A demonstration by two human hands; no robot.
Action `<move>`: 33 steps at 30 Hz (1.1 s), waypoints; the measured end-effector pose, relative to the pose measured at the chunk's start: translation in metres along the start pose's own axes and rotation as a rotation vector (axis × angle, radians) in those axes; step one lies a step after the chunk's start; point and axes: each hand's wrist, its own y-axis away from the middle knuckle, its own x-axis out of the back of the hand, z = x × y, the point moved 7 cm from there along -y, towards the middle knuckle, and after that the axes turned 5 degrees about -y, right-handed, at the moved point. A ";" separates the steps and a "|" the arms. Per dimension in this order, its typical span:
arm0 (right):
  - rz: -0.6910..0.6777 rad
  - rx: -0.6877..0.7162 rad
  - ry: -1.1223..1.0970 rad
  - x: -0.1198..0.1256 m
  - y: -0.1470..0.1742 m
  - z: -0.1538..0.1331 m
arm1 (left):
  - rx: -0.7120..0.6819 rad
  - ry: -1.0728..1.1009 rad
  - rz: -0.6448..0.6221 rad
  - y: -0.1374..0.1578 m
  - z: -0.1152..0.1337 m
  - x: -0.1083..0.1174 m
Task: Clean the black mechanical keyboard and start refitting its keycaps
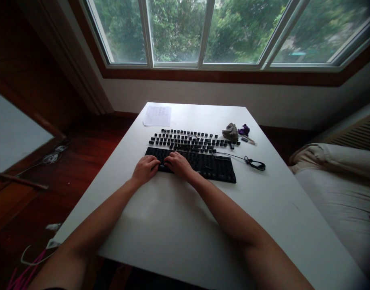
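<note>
A black keyboard (215,166) lies on the white table, its keys seemingly off across much of the board, though the dark surface makes this hard to tell. Over its left front corner rests my left hand (145,168), fingers bent and closed against the keyboard's edge. My right hand (178,164) is just beside it, with fingertips drawn together and pressed down on the left part of the keyboard; anything between them is too small to see. Behind the keyboard, loose black keycaps (195,146) stand in several rows. A black cable (255,163) runs from the keyboard and lies coiled at its right.
On the white table (173,225), a printed paper sheet (157,116) lies at the far left. A grey cloth (231,132), a purple cloth (244,129) and thin stick-like tools (249,140) sit at the back right. A pale padded seat (333,181) is beside the table's right edge.
</note>
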 end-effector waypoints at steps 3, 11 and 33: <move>-0.023 0.010 -0.009 0.000 -0.001 0.000 | 0.026 -0.029 -0.025 0.000 0.004 0.002; -0.023 0.031 -0.034 0.003 -0.002 0.001 | 0.133 -0.030 -0.008 0.004 0.007 0.011; -0.001 -0.055 -0.067 0.003 -0.004 0.002 | 0.174 -0.004 0.027 0.005 -0.009 0.009</move>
